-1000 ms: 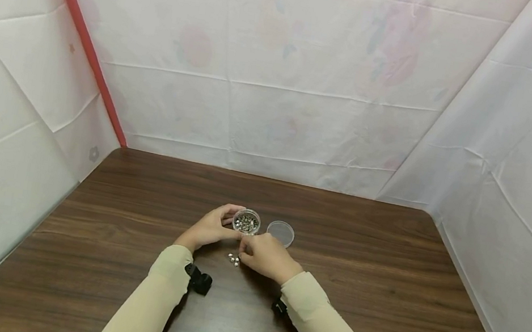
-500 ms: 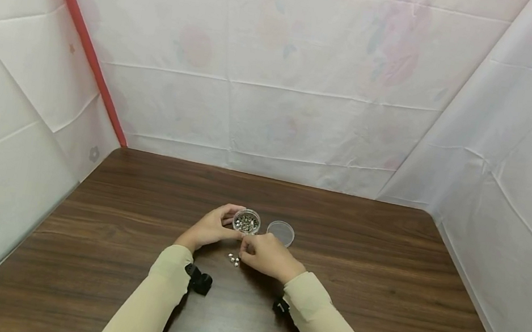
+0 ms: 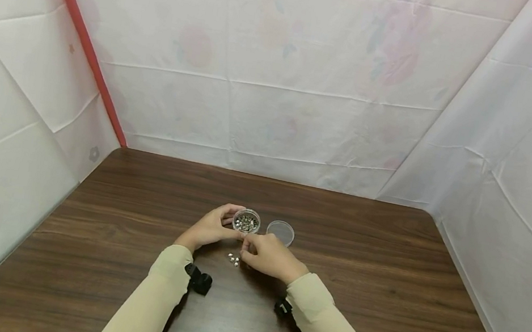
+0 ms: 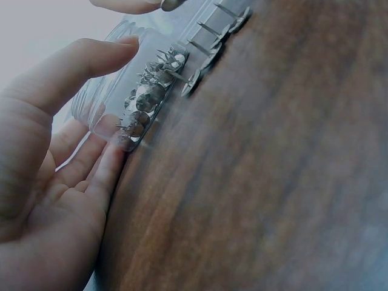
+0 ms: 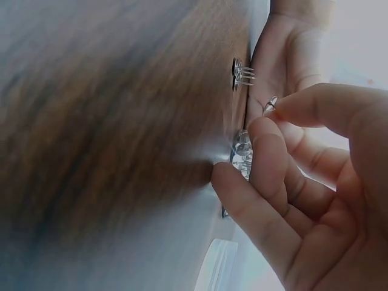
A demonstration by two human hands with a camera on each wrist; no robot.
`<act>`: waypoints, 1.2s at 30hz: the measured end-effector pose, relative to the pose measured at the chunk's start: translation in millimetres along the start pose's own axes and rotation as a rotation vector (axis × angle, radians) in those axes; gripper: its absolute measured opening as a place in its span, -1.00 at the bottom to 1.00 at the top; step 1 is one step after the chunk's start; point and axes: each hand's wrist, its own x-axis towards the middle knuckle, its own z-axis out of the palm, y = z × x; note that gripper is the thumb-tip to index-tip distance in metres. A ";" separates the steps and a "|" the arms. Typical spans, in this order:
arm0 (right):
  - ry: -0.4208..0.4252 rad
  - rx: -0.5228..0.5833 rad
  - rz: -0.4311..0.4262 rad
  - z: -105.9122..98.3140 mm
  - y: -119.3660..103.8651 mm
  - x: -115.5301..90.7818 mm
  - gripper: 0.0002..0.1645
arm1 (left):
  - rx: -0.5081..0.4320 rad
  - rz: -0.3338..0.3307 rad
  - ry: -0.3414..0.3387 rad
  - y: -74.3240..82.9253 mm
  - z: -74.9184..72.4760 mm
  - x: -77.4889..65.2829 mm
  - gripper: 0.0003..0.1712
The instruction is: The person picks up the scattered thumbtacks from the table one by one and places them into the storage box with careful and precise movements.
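Note:
A round clear plastic jar [image 3: 247, 221] stands on the table with many silver thumbtacks [image 4: 147, 97] inside. My left hand [image 3: 209, 230] holds it from the left, thumb on the near side and fingers behind. Close to the jar's near side, my right hand [image 3: 272, 256] pinches a single thumbtack [image 5: 270, 105] between thumb and index finger, just above the tabletop. Several loose thumbtacks [image 3: 233, 260] lie grouped on the wood between the hands. Their flat heads rest down and their pins point up, as the left wrist view shows.
A clear round lid [image 3: 280, 232] lies to the right of the jar, partly behind my right hand. The dark wooden table [image 3: 362, 249] is enclosed by white floral cloth [image 3: 284, 77] at the back and sides. A red strip [image 3: 82, 32] runs up the left corner.
My right hand and forearm have shifted very slightly to the right, away from the loose thumbtacks. The left hand, jar and lid stay in place.

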 end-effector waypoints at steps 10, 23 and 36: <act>0.081 0.010 0.024 -13.2 0.6 -0.9 -0.92 | -0.004 -0.022 -0.048 29.0 -2.6 -13.4 -0.15; 0.187 0.016 0.073 -23.3 6.0 5.9 -0.91 | 0.007 -0.053 -0.010 18.7 -0.6 -8.7 -0.15; 0.192 0.006 0.097 -29.1 12.9 18.1 -0.89 | 0.020 -0.048 0.036 0.8 1.3 -1.5 -0.20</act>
